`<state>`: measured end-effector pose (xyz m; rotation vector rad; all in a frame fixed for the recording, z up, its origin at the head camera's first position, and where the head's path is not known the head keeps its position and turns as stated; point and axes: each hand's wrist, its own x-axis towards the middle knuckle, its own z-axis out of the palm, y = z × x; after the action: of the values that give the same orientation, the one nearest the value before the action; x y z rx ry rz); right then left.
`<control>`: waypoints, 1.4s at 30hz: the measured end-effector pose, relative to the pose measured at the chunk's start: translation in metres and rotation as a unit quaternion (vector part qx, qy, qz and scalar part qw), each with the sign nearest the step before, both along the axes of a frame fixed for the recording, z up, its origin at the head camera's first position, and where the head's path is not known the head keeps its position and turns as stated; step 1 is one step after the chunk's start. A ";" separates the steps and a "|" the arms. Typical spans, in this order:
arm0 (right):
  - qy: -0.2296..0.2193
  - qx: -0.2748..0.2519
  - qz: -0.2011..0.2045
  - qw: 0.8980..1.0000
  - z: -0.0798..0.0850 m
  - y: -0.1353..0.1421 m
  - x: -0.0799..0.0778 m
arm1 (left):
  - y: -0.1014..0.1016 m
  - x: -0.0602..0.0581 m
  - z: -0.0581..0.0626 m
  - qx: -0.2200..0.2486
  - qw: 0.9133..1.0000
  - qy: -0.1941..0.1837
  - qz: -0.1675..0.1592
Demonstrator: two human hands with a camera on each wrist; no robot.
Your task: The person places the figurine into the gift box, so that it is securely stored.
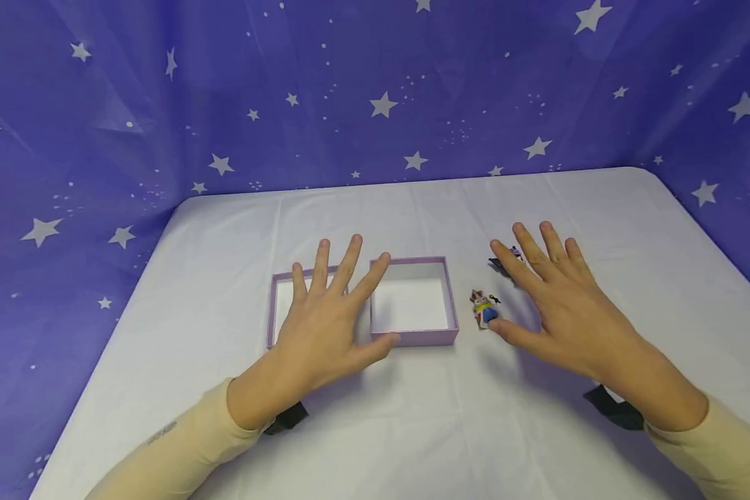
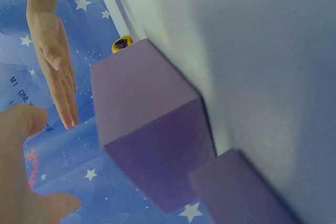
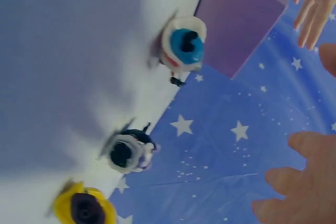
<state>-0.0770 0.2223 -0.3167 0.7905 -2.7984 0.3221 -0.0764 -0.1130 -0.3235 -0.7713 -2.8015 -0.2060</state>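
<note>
My left hand (image 1: pixel 321 326), fingers spread and straight, hovers palm down over a shallow lilac box (image 1: pixel 271 312), covering much of it. A second open lilac box (image 1: pixel 421 338) with a white inside stands right beside it. To the right, my right hand (image 1: pixel 571 316) is spread above the table and holds nothing. By its thumb lies a small figurine (image 1: pixel 482 310) in white, yellow and blue. A darker figurine (image 1: pixel 498 264) is partly behind the index finger. The right wrist view also shows a yellow figurine (image 3: pixel 86 208) with a dark middle, hidden in the head view.
A white cloth (image 1: pixel 462 417) covers the table. Behind and at the sides hangs a purple-blue sheet (image 1: pixel 325 90) with white stars. Dark pieces (image 1: pixel 287 419) show under both wrists.
</note>
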 end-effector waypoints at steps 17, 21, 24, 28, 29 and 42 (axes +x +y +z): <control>-0.161 -0.053 0.012 0.985 -0.010 -0.010 -0.015 | -0.002 -0.011 -0.007 0.099 0.987 -0.122 -0.027; -0.201 -0.041 0.031 0.978 -0.016 -0.013 -0.017 | -0.004 -0.013 -0.015 0.118 0.977 -0.174 -0.029; -0.215 -0.024 0.043 0.975 -0.020 -0.014 -0.016 | -0.004 -0.015 -0.019 0.128 0.970 -0.206 -0.036; -0.206 -0.008 0.049 0.977 -0.023 -0.016 -0.018 | -0.004 -0.018 -0.020 0.141 0.965 -0.214 -0.050; -0.202 -0.009 0.051 0.978 -0.023 -0.016 -0.019 | -0.003 -0.019 -0.019 0.143 0.965 -0.213 -0.053; -0.157 -0.043 0.055 0.985 -0.030 -0.015 -0.026 | -0.003 -0.019 -0.020 0.154 0.964 -0.209 -0.065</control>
<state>-0.1031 0.2078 -0.3465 0.9486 -3.0075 0.6326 -0.0956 -0.1155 -0.3434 -0.9204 -2.9820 -0.9014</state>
